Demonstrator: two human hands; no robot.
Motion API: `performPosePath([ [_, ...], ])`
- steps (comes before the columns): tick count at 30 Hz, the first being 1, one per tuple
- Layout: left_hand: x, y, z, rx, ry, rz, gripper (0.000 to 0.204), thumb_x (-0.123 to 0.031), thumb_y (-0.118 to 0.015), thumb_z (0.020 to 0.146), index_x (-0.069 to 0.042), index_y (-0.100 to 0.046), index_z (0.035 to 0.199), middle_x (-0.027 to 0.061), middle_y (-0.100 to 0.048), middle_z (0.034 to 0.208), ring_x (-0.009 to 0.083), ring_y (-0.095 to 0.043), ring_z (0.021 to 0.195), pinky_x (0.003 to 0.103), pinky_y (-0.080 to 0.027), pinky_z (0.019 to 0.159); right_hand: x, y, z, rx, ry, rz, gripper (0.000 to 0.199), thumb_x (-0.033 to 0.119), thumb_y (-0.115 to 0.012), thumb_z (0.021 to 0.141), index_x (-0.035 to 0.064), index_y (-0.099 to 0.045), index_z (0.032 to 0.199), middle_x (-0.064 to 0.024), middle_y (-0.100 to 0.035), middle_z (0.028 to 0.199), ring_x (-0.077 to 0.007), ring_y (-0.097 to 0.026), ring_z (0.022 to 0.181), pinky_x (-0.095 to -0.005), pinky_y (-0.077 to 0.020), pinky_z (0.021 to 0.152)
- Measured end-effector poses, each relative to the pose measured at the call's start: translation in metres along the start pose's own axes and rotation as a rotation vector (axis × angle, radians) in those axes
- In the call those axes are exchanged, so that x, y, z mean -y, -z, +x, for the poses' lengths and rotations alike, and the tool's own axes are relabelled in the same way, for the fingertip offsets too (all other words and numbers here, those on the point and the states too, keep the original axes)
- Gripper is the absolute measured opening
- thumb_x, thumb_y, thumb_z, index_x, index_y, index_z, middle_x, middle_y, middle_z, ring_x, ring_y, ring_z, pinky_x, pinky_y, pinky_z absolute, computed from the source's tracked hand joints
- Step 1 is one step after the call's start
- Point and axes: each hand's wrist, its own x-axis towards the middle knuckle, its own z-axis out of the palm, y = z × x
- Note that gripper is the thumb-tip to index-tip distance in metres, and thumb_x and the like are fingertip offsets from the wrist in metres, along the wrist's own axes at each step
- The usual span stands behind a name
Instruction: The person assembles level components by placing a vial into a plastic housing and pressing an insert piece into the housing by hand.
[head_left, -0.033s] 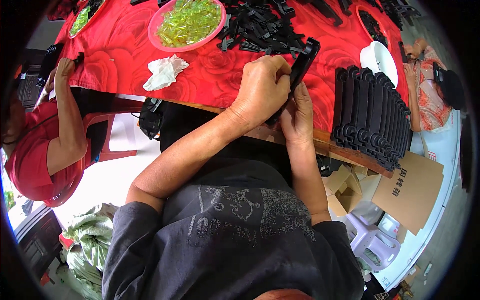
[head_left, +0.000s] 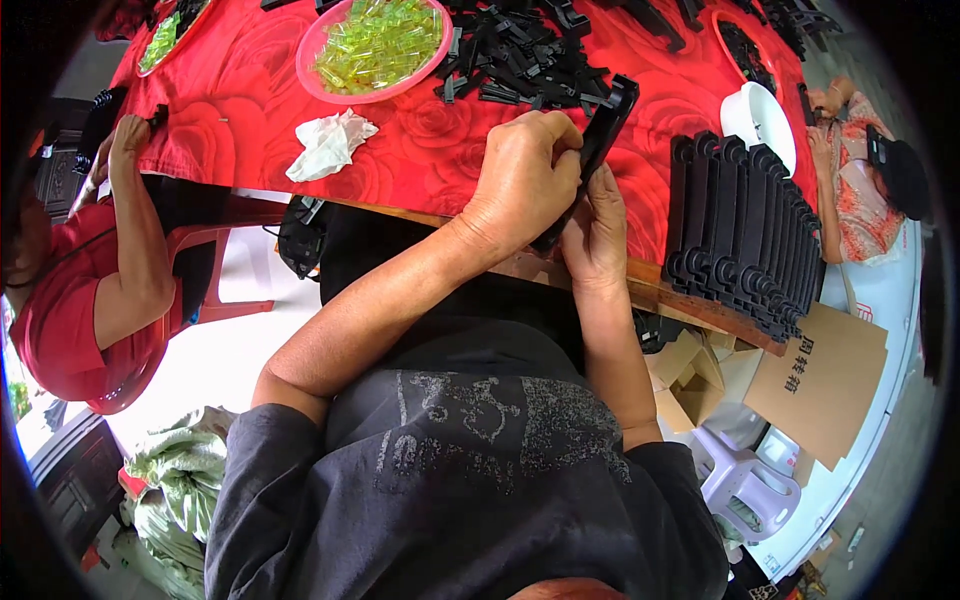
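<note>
A long, narrow black plastic part (head_left: 608,118) is held at a slant over the front edge of the table, its far end tipped up. My right hand (head_left: 597,235) is closed round its lower portion from the right, thumb along its side. From the left, my left hand (head_left: 530,175) presses curled fingers and thumb against the same part; any small piece between those fingertips is hidden. Just beyond lies a loose pile of small black plastic pieces (head_left: 525,55). To the right, several long black parts (head_left: 740,225) stand in a neat row at the table edge.
A red rose-patterned cloth (head_left: 420,135) covers the table. On it are a pink bowl (head_left: 303,65) of yellow-green clear pieces, a crumpled white tissue (head_left: 332,145) and a white bowl (head_left: 735,115). Co-workers sit left and right. Cardboard boxes (head_left: 825,375) and a lilac stool (head_left: 745,480) stand low right.
</note>
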Motion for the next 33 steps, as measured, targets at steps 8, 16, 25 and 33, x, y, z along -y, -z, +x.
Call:
performPosePath([
  [8,0.000,0.003,-0.005,0.015,-0.053,-0.013,0.010,-0.001,-0.063,0.081,0.003,-0.065,0.090,0.0121,-0.066,0.076,0.0206,-0.069,0.063,0.031,-0.054,0.058,-0.001,0.004,-0.001,-0.018,0.002,-0.018,0.031,0.022,-0.060,0.096,0.0025,-0.057,0.120,-0.0056,-0.065,0.111,-0.0163,-0.061,0.103,-0.0324,-0.0488,0.094],
  [16,-0.006,0.020,0.006,0.038,-0.391,0.420,0.025,-0.005,-0.068,0.076,-0.007,-0.071,0.101,0.0114,-0.059,0.103,0.0296,-0.058,0.094,0.039,-0.050,0.077,0.001,0.000,-0.002,-0.077,-0.033,-0.026,0.034,0.025,-0.062,0.095,0.0022,-0.056,0.121,-0.0046,-0.065,0.112,-0.0146,-0.061,0.104,-0.0297,-0.0491,0.093],
  [25,-0.001,0.020,0.012,0.106,-0.478,0.482,0.029,-0.008,-0.067,0.077,-0.010,-0.072,0.105,0.0155,-0.056,0.114,0.0319,-0.053,0.102,0.040,-0.046,0.085,0.003,-0.001,-0.002,-0.091,-0.034,-0.066,0.034,0.023,-0.061,0.096,0.0017,-0.056,0.122,-0.0040,-0.065,0.112,-0.0134,-0.061,0.103,-0.0280,-0.0492,0.092],
  [33,0.003,0.027,0.022,0.180,-0.492,0.522,0.026,-0.009,-0.067,0.078,-0.011,-0.073,0.103,0.0159,-0.057,0.116,0.0329,-0.053,0.104,0.041,-0.047,0.085,0.003,0.001,-0.001,-0.095,-0.058,-0.091,0.032,0.022,-0.062,0.095,0.0020,-0.058,0.120,-0.0018,-0.066,0.107,-0.0101,-0.062,0.096,-0.0244,-0.0505,0.084],
])
